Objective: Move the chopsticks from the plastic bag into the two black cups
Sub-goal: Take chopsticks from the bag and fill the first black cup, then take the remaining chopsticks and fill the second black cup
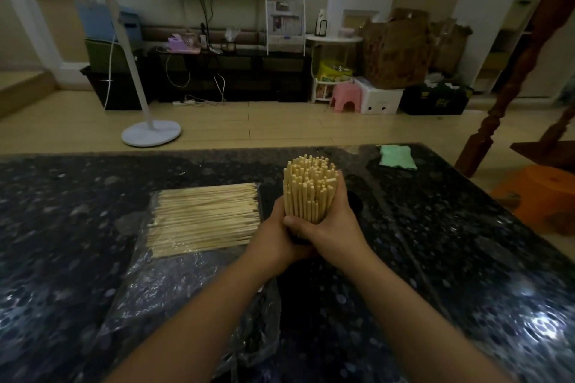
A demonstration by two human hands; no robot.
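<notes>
Nearest, the bag [186,286] lies flat on the desk [466,258] under and left of the forearms, with a layer of chopsticks [202,218] left in it, just left of the hands. The left hand [273,236] and right hand [329,227] are wrapped together around an upright bundle [311,190], whose foot appears to sit in a black cup [298,239], mostly hidden. Step in hand, by judgement: seating this bundle; the next move calls for letting go without toppling it, then reaching left, the second cup [354,199] seemingly just beyond the right hand.

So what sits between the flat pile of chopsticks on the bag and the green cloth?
In the head view, the upright chopstick bundle, clasped by the left hand and right hand.
</notes>
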